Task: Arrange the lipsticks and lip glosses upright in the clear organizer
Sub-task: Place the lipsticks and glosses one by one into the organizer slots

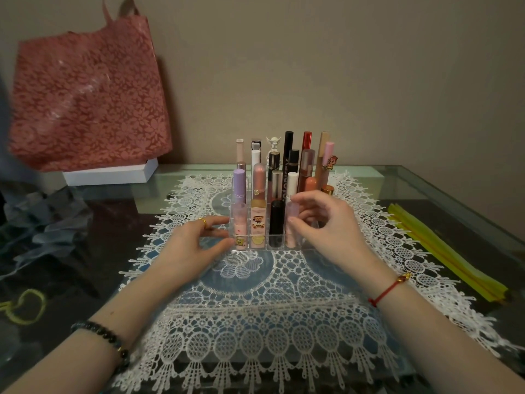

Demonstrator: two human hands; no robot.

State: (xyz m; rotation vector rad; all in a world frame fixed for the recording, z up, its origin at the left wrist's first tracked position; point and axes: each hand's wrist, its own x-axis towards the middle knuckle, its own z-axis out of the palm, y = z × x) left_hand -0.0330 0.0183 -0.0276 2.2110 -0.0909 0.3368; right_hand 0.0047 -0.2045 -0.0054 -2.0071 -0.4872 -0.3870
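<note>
A clear organizer (272, 243) stands on a white lace mat (270, 308), filled with several upright lipsticks and lip glosses. Its front row holds a pink tube (241, 226), a cartoon-printed tube (258, 226), a black lipstick (277, 223) and a pale pink tube (292, 223). My left hand (193, 245) rests against the organizer's left front corner, fingers spread, a gold ring on one finger. My right hand (326, 226) is at the right front, thumb and fingers pinched on the pale pink tube standing in its slot.
A pink floral tote bag (88, 100) sits on a white box (110, 173) at the back left. Grey tissue paper (42, 223) lies at the left on the glass table (426, 189). A yellow zip pouch (449, 251) lies at the right.
</note>
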